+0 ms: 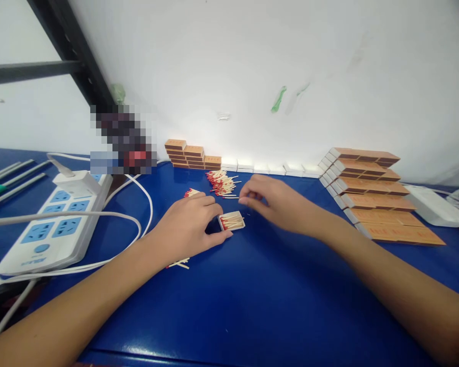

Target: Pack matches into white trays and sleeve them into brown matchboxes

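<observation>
A small white matchbox tray (241, 215) lies on the blue tabletop with several red-headed matches (231, 221) inside. The thumb and fingers of my left hand (189, 224) grip its left end. My right hand (270, 199) hovers just beyond the tray's right side, fingers curled and tips pressed together; what they hold, if anything, is too small to make out. Behind the tray is a loose pile of matches (222, 183). More matches (192, 192) show past my left knuckles, and a few matches (181, 263) lie under my left wrist, partly hidden.
Along the wall stand stacked brown matchboxes (193, 155) and a row of white trays (268, 168). At right is a stepped stack of matchboxes (375, 193) beside a white device (438, 206). A power strip (57, 224), looping white cables (137, 219) and green-handled rods (13, 186) occupy the left.
</observation>
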{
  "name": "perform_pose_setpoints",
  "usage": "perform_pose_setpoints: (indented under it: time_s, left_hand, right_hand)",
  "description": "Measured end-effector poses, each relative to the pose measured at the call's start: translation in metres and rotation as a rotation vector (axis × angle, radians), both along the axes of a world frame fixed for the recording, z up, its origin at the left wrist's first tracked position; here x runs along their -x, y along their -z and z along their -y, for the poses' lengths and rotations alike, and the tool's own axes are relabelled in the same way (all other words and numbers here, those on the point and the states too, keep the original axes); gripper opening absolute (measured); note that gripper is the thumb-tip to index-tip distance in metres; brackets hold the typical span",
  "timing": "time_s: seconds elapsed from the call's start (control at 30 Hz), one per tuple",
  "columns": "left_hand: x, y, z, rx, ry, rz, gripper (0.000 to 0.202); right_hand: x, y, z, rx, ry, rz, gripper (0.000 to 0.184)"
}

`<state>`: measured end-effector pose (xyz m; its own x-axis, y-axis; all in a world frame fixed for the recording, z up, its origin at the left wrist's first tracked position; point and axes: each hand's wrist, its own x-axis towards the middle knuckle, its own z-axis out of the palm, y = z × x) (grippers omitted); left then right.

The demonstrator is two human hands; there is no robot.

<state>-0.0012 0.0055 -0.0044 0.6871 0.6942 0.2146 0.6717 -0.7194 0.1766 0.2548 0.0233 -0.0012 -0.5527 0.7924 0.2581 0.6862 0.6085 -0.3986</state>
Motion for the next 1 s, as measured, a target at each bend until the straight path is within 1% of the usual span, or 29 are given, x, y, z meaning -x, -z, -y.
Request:
perform_pose_setpoints:
  time_s: [0.07,0.13,0.2,0.27,0.37,0.47,0.53,0.6,0.7,0.77,0.83,0.9,1.0]
  left_hand:
    - [0.0,0.0,0.0,0.014,0.012,0.003,0.033]
    - [0.0,0.0,0.0,0.034,0.024,0.002,0.033]
    - [0.0,0.0,0.001,0.046,0.032,0.001,0.033]
    - [0.0,0.0,0.001,0.044,0.035,0.001,0.033]
    - [-0.001,-0.001,0.002,0.042,0.037,0.004,0.034]
    - [0.0,-0.001,0.002,0.044,0.031,0.004,0.033]
    - [0.0,-0.001,0.002,0.042,0.03,0.003,0.033]
    - [0.0,-0.001,0.001,0.04,0.034,0.003,0.033]
    - [-0.001,-0.002,0.001,0.04,0.032,0.003,0.032]
    - [-0.001,-0.001,0.001,0.04,0.031,0.002,0.032]
    - [-0.001,-0.001,0.001,0.044,0.032,-0.001,0.032]
    - [0.0,-0.001,0.001,0.045,0.029,-0.001,0.033]
    - [0.0,-0.001,0.002,0.043,0.029,-0.006,0.033]
  right_hand:
    - [-0.016,0.007,-0.016,-0.049,0.057,-0.013,0.015]
    - [-0.031,0.016,-0.03,-0.078,0.064,0.019,0.019]
    - [-0.039,0.025,-0.038,-0.068,0.051,0.043,0.022]
    - [-0.041,0.03,-0.041,-0.067,0.053,0.057,0.022]
    - [-0.037,0.03,-0.039,-0.07,0.061,0.075,0.019]
    - [-0.032,0.025,-0.034,-0.044,0.032,0.076,0.02]
    - [-0.028,0.022,-0.031,-0.045,0.043,0.05,0.021]
    - [-0.024,0.021,-0.029,-0.06,0.14,0.022,0.017]
    - [-0.017,0.025,-0.028,-0.071,0.351,0.022,0.024]
    - [-0.013,0.029,-0.029,-0.046,0.423,0.04,0.024]
    - [-0.012,0.03,-0.029,-0.004,0.429,0.059,0.019]
    - [-0.011,0.029,-0.027,0.03,0.404,0.07,0.018]
    - [-0.006,0.026,-0.021,0.04,0.286,0.024,0.016]
